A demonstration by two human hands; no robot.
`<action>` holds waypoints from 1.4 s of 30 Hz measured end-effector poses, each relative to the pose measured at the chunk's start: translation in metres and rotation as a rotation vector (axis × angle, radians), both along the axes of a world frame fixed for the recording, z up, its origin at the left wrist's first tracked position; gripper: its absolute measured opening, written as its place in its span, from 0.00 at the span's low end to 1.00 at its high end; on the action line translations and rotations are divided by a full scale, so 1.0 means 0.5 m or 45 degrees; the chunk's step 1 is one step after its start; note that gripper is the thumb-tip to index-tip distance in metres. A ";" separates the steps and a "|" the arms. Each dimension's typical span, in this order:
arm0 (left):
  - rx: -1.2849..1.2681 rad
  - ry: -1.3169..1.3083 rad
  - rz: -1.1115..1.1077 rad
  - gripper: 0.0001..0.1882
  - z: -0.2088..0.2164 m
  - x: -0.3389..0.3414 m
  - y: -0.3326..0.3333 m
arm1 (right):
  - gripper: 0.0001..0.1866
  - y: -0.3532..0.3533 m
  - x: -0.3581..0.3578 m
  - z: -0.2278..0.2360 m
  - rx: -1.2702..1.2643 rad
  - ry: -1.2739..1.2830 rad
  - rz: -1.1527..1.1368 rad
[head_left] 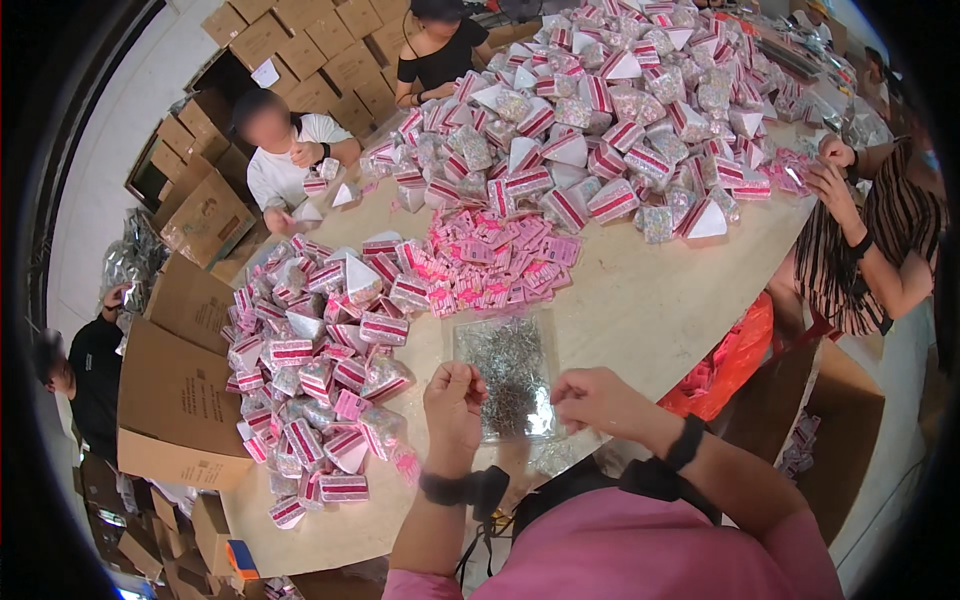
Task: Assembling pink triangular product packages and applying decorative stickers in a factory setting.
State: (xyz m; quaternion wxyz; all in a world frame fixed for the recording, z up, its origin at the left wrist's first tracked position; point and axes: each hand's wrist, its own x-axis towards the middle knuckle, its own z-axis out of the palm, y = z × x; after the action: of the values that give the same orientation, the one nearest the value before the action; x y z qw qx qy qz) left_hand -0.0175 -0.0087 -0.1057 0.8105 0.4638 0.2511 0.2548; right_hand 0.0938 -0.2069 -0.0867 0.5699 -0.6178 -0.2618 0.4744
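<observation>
A shallow clear tray (545, 340) holds a heap of small, thin silvery metal pieces (515, 385), too fine to name. My left hand (455, 405) is over its left edge, thumb and fingers pinched together. Over the right edge is my right hand (598, 402), its fingertips also drawn together. Whatever either pinch holds is too small to make out. Just beyond the tray lies a pile of pink printed cards (490, 262). Left of my left hand spreads a heap of wedge-shaped packs (310, 350) in clear wrapping with pink bands.
A larger mound of the same packs (620, 120) covers the table's far side. Several people sit round the wooden table (640, 300). An open cardboard box (180, 400) stands left, another box (845, 420) right, near a red plastic bag (725, 360).
</observation>
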 end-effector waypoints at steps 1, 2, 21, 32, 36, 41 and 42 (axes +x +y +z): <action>0.017 -0.029 0.003 0.07 0.006 0.002 -0.014 | 0.08 0.020 -0.002 0.001 0.036 0.018 -0.014; 0.034 -0.050 0.023 0.07 0.014 0.001 -0.028 | 0.08 0.041 -0.005 0.002 0.075 0.037 -0.020; 0.757 0.277 -0.397 0.07 0.046 0.103 -0.099 | 0.03 -0.042 0.049 -0.019 0.389 0.393 -0.775; 2.150 0.497 -0.245 0.15 -0.079 0.392 0.035 | 0.01 -0.219 0.072 -0.094 0.316 0.485 -1.055; 2.339 0.490 -0.073 0.19 -0.109 0.463 -0.027 | 0.01 -0.281 0.077 -0.138 0.320 0.448 -1.133; 2.304 0.882 -0.393 0.22 -0.106 0.473 -0.045 | 0.01 -0.318 0.077 -0.150 0.294 0.518 -1.204; 2.272 0.870 -0.424 0.21 -0.103 0.474 -0.049 | 0.01 -0.322 0.082 -0.152 0.291 0.511 -1.211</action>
State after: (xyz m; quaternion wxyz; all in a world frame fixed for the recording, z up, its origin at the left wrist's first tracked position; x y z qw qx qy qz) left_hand 0.2196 -0.0333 -0.1571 0.0696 0.9869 0.1186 0.0849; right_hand 0.1347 -0.3677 -0.1628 0.8248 -0.4992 0.1116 0.2407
